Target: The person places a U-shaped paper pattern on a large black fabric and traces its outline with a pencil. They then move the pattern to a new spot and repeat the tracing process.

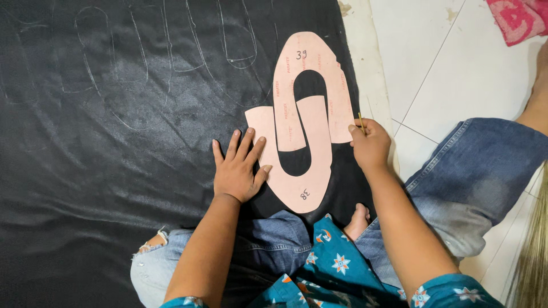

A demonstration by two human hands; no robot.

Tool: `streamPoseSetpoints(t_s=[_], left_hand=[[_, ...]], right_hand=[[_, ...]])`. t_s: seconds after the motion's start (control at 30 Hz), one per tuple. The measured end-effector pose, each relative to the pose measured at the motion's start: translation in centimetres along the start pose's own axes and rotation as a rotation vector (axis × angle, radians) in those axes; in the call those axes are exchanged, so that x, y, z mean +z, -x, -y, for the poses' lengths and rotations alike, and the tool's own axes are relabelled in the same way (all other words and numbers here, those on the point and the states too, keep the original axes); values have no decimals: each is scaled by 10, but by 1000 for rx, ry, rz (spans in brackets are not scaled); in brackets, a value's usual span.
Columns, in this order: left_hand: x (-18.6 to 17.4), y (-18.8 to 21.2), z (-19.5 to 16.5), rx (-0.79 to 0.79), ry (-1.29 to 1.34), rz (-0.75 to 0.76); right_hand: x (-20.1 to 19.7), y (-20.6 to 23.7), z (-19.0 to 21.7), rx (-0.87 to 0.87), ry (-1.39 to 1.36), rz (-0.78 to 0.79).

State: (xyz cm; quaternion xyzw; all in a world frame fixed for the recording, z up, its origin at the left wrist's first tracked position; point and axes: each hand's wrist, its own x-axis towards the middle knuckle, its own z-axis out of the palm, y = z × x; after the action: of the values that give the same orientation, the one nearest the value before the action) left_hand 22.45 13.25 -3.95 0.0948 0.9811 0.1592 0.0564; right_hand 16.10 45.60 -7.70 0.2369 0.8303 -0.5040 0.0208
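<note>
Two pale pink cardboard shoe-upper patterns lie interlocked on a black sheet of material (103,171). The upper pattern (311,63) arches away from me, and the lower pattern (297,182) curves toward me. My left hand (238,166) lies flat, fingers spread, pressing the left edge of the lower pattern. My right hand (370,145) is closed around a thin yellowish marking stick (361,122), its tip at the right edge of the upper pattern.
Chalk outlines (137,63) of earlier tracings mark the black sheet's far part. White floor tiles (445,74) lie to the right, with a pink cloth (519,20) in the top right corner. My knees in blue jeans (479,177) sit beside the sheet.
</note>
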Motion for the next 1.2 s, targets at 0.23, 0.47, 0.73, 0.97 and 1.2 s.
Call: streamPoseSetpoints(t_s=[0.23,0.47,0.73,0.97,1.2], left_hand=[[-1,0,0,-16,9,3],[-1,1,0,-22,14,13],[0,1,-1,-29,23,8],[2,1,0,-22,31,-14],[1,2,0,-16,43,-31]], right_hand=[[-9,5,-1,35,56,47],[-22,19,15,87,198,114],[-28,26,22,115,244,136],[-28,24,12,97,234,142],[-28,18,-4,85,144,159]])
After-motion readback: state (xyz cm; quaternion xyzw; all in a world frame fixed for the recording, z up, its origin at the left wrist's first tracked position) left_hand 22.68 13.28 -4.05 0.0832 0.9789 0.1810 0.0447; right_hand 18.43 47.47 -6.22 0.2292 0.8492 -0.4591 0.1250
